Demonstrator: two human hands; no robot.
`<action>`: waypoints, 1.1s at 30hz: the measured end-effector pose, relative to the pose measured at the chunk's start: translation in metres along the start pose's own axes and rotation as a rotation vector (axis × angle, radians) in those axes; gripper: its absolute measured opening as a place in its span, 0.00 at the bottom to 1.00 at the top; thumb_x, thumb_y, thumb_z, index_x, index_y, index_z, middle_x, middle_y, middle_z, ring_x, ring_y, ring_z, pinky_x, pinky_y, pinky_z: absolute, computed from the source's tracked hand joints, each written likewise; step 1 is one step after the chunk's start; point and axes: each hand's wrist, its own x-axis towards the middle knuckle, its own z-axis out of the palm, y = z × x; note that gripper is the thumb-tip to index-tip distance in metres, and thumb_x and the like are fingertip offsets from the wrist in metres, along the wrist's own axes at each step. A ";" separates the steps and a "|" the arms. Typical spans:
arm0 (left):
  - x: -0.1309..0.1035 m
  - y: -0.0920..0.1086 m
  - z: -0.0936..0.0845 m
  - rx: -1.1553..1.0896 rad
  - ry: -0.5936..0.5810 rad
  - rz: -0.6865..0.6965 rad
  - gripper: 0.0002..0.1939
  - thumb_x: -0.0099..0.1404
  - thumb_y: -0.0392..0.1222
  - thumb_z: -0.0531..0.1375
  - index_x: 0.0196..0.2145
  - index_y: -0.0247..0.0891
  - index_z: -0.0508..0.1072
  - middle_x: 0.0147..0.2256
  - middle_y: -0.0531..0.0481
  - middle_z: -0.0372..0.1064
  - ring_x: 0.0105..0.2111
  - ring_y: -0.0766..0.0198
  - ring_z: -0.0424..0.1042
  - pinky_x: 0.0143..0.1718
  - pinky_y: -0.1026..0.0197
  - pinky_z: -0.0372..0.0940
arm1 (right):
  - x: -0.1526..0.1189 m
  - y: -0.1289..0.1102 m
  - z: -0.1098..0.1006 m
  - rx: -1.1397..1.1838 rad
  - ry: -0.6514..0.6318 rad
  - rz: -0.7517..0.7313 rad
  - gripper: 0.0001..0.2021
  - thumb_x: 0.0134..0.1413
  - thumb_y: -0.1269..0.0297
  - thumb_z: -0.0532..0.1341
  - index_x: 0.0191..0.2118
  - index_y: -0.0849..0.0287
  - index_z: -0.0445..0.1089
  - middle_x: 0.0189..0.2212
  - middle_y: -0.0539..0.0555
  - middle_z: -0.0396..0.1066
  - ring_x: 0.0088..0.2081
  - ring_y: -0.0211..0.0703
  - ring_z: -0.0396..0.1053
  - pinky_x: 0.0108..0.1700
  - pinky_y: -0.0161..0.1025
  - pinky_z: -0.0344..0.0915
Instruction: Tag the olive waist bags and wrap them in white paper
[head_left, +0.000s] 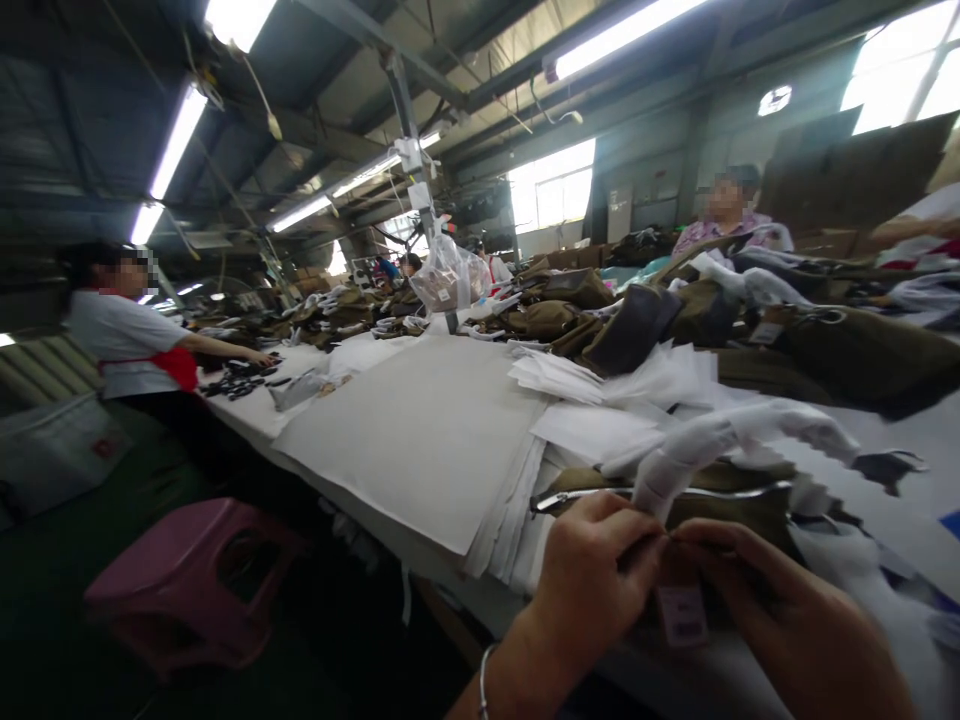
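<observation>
Both hands meet at the front of an olive bag [720, 505] with a silver zipper. My left hand [600, 560], with a bracelet at the wrist, is pinched closed. My right hand [757, 580] is pinched closed too, its fingertips against those of the left. What lies between the fingertips is too small to make out. Just below them hangs a white tag [682, 612] with print on it. A handle wrapped in white paper [697, 440] arches up from the bag behind my hands.
Stacked white sheets [420, 430] cover the table's middle. Olive bags [637, 320] are piled behind. A person in a white shirt [131, 335] reaches over the table at left; another person [727, 220] is behind the bags. A pink stool [187, 570] stands on the floor.
</observation>
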 end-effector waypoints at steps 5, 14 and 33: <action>-0.002 -0.003 0.004 -0.007 0.017 0.012 0.04 0.67 0.37 0.65 0.38 0.36 0.81 0.36 0.48 0.78 0.38 0.62 0.77 0.42 0.65 0.70 | -0.009 0.020 0.006 -0.050 -0.049 0.048 0.15 0.61 0.44 0.56 0.40 0.45 0.76 0.29 0.46 0.81 0.20 0.45 0.77 0.16 0.34 0.67; -0.006 -0.004 0.012 -0.018 0.031 0.016 0.05 0.66 0.34 0.63 0.36 0.34 0.81 0.34 0.47 0.76 0.35 0.63 0.76 0.37 0.66 0.71 | -0.019 0.022 0.015 -0.164 -0.007 0.052 0.19 0.61 0.40 0.54 0.38 0.46 0.74 0.25 0.48 0.79 0.15 0.45 0.72 0.12 0.36 0.62; -0.028 -0.035 0.014 0.246 0.285 0.116 0.24 0.70 0.38 0.61 0.62 0.42 0.65 0.60 0.41 0.67 0.62 0.50 0.65 0.64 0.44 0.61 | -0.067 -0.001 0.002 -0.065 0.081 0.212 0.17 0.67 0.59 0.60 0.59 0.50 0.65 0.52 0.57 0.72 0.42 0.47 0.77 0.46 0.44 0.78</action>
